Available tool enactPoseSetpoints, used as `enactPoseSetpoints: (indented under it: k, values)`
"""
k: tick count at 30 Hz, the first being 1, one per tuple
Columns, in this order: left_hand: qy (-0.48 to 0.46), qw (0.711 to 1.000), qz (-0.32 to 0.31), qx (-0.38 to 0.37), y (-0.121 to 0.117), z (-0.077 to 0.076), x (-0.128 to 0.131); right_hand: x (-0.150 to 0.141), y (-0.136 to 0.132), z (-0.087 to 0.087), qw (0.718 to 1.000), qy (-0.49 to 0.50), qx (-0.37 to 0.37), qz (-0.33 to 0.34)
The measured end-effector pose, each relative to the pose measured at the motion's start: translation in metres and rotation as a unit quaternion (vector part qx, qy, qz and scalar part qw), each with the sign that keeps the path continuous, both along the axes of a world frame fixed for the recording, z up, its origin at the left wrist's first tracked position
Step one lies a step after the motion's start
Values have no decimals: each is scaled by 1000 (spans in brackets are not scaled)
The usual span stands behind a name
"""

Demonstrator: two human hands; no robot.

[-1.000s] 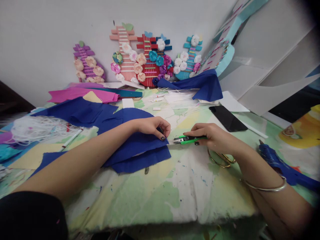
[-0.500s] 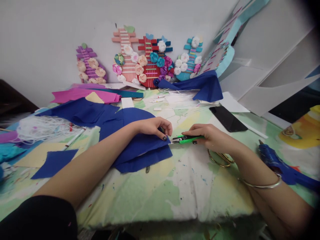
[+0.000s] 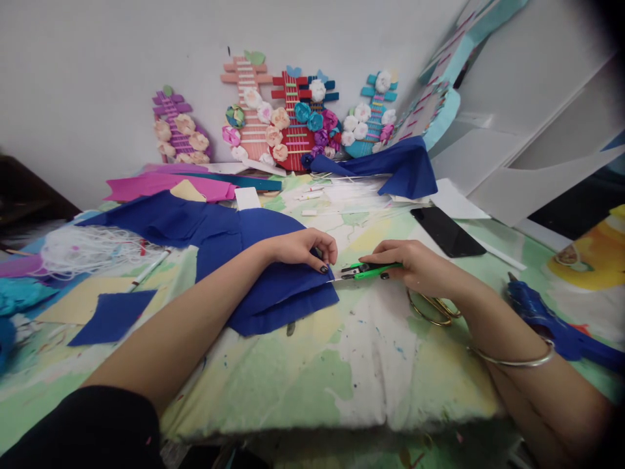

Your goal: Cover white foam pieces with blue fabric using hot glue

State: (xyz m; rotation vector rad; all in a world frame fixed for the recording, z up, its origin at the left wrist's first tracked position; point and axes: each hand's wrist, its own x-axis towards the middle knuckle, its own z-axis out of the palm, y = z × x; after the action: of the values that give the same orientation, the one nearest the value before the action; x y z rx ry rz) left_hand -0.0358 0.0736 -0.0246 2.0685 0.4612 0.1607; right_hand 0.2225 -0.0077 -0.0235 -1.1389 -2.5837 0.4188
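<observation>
My left hand [image 3: 307, 249] has its fingers curled, thumb and fingers pinching the right edge of a dark blue sheet of fabric or crepe paper [image 3: 263, 286]. That sheet lies in layers on the table, its lower fold slightly parted. In my right hand [image 3: 415, 264] is a green and black utility knife [image 3: 368, 270], gripped with the fingers closed around it. Its thin blade points left and meets the edge of the blue sheet close to my left thumb. Gold-handled scissors [image 3: 434, 309] lie under my right wrist, their blades hidden.
A phone [image 3: 446, 231] and a blue glue gun [image 3: 541, 319] lie to the right. White string [image 3: 88, 251] and a small blue piece [image 3: 114, 316] are at the left. Flower-decorated guitar shapes [image 3: 293, 124] lean against the wall. The table's front edge [image 3: 293, 433] is near me.
The view has shifted slightly, moving everything a little to the right in the picture. Both hands keep their grips, and the knife blade stays at the sheet's edge.
</observation>
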Motion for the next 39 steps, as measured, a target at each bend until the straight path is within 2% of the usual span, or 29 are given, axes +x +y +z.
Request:
enactPoseSetpoints:
  k: [6, 15, 24, 33, 39]
  values:
    - [5, 1000, -1, 5, 0, 1, 0, -10, -3, -1, 1000, 1, -6, 4]
    - [-8, 1000, 7, 14, -1, 2, -1, 1, -2, 2, 1000, 0, 5, -8]
    - [-8, 1000, 2, 14, 1, -1, -1, -13, -5, -1, 1000, 8, -24, 15]
    - [-17, 1000, 11, 21, 0, -2, -2, -4, -3, 2, 999, 8, -30, 8]
    - [-19, 1000, 16, 19, 0, -3, -1, -16, -5, -1, 999, 12, -37, 26]
